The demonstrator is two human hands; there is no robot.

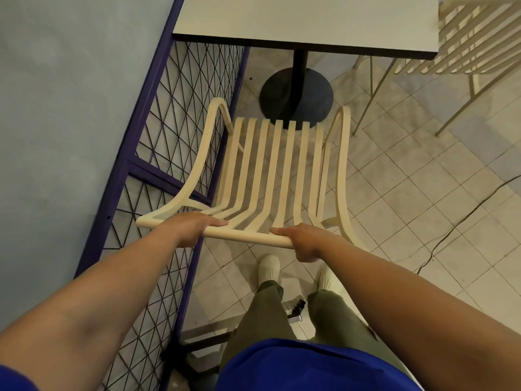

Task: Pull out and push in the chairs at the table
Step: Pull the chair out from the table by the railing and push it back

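Observation:
A cream slatted chair (pixel 277 165) stands in front of me, its seat facing a white square table (pixel 307 21) on a black pedestal. The chair's front edge lies apart from the table edge, over the round black base (pixel 296 94). My left hand (pixel 191 228) grips the top rail of the chair's back near its left end. My right hand (pixel 303 242) grips the same rail at its right end. Both hands wrap over the rail with fingers closed around it.
A purple-framed wire mesh partition (pixel 169 153) runs close along the chair's left side. A second cream slatted chair (pixel 465 40) stands at the table's right side. A thin black cable (pixel 462 218) crosses the tiled floor at right. My feet stand just behind the chair.

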